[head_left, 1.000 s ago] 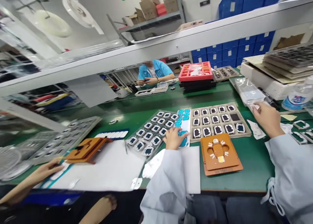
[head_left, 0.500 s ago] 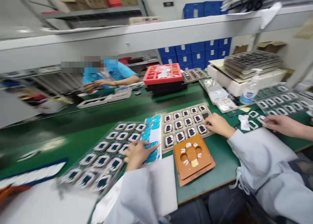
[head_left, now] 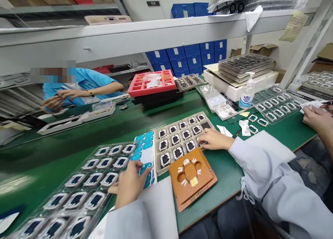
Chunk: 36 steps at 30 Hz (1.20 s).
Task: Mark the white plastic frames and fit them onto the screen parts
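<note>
Beige moulded tray (head_left: 182, 136) of dark-faced square parts lies mid-frame; the right hand (head_left: 212, 140) rests at its near right corner, fingers curled on a part. Lower left, the left hand (head_left: 129, 183) presses half-open on the blue sticker sheet (head_left: 145, 145).

We can't see what the right hand (head_left: 213, 140) pinches at the beige tray (head_left: 166, 134), its fingertips cover that pocket, the clear tray (head_left: 78, 183) runs off the bottom-left edge, and the pump bottle (head_left: 246, 93) label is unreadable.
</note>
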### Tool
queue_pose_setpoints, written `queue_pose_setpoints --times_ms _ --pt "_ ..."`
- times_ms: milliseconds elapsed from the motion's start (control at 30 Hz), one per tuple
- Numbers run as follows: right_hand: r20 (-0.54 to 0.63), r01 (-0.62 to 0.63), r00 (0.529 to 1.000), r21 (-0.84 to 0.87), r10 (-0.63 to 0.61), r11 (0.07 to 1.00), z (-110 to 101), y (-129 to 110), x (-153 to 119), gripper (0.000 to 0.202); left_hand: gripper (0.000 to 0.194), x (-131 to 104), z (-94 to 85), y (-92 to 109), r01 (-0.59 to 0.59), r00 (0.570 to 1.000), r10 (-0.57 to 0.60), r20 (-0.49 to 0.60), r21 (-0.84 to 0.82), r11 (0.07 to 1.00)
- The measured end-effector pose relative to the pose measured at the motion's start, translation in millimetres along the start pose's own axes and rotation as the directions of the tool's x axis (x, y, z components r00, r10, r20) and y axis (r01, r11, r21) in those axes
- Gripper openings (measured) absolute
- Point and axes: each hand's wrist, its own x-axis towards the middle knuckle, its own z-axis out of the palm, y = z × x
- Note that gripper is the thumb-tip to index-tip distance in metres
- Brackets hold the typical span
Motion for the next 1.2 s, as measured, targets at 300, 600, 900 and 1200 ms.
queue_pose_setpoints --times_ms 300,600,900,1200 --pt "-0.012 -0.019 1.000 0.183 0.021 0.983 18 11 7 0.015 0.012 -57 -11.0 68 -0.790 0.607 0.710 -0.356 -0.367 0.491" --pt "-0.173 -0.023 0.980 0.381 0.095 0.924 14 9 6 0.008 0.021 -75 -8.1 88 -0.869 0.404 0.889 -0.216 -0.393 0.299" --pt "0.019 -0.061 0.996 0.866 0.088 0.496 -15 -27 -27 0.035 0.028 -74 -11.0 84 -0.908 0.394 0.896 -0.207 -0.240 0.343" --pt "0.065 0.034 0.990 0.748 -0.124 0.663 -18 -39 -27 0.029 0.028 -72 -18.8 82 -0.929 0.296 0.950 -0.101 -0.262 0.261"
